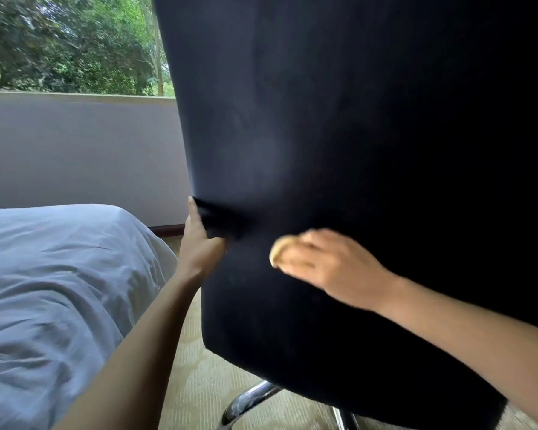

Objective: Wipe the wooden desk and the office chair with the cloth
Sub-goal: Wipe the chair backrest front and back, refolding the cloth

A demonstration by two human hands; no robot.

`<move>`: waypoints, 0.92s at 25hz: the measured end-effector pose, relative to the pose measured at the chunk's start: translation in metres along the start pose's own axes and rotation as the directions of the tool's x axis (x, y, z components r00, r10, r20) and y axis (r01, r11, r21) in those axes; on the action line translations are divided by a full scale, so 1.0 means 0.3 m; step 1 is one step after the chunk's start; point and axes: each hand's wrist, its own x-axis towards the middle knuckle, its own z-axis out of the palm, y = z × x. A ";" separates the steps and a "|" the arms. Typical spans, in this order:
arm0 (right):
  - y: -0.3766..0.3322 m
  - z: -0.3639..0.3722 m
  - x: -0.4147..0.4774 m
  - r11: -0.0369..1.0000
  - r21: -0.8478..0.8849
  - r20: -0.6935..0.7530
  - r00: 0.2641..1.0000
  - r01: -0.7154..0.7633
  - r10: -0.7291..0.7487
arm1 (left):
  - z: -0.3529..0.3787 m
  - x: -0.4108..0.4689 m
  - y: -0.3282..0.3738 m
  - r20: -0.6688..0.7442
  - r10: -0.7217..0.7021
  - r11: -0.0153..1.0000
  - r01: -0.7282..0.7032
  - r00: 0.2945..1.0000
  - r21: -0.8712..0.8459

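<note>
The back of a dark navy office chair (339, 135) fills most of the view, close in front of me. My left hand (199, 240) grips the chair's left edge where the armrest joins, fingers wrapped round it. My right hand (330, 268), blurred by motion, presses a small yellowish cloth (278, 248) against the lower part of the chair back; only a bit of the cloth shows past my fingers. The wooden desk is out of sight.
A bed with a pale blue-white cover (50, 290) stands at the left. The chair's chrome base (252, 398) rests on light patterned carpet (196, 367). Behind is a grey wall (75, 150) under a window with trees (66, 41).
</note>
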 end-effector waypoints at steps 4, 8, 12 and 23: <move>-0.117 0.060 -0.356 0.968 0.128 0.300 0.922 0.216 -0.245 | -0.014 -0.025 0.007 0.074 -0.015 1.000 0.016 0.997 -0.008; -0.105 0.041 -0.458 0.886 0.174 0.387 0.798 0.429 -0.462 | -0.011 -0.065 0.004 0.050 0.024 1.000 -0.023 0.998 -0.020; -0.018 0.013 -0.307 0.894 0.153 0.217 0.868 0.421 -0.446 | 0.007 -0.101 0.004 0.013 0.037 0.999 -0.037 0.999 -0.035; 0.213 -0.179 0.309 0.986 -0.137 -0.408 0.912 -0.100 0.036 | 0.024 -0.172 -0.004 -0.031 0.099 0.993 -0.100 0.995 -0.058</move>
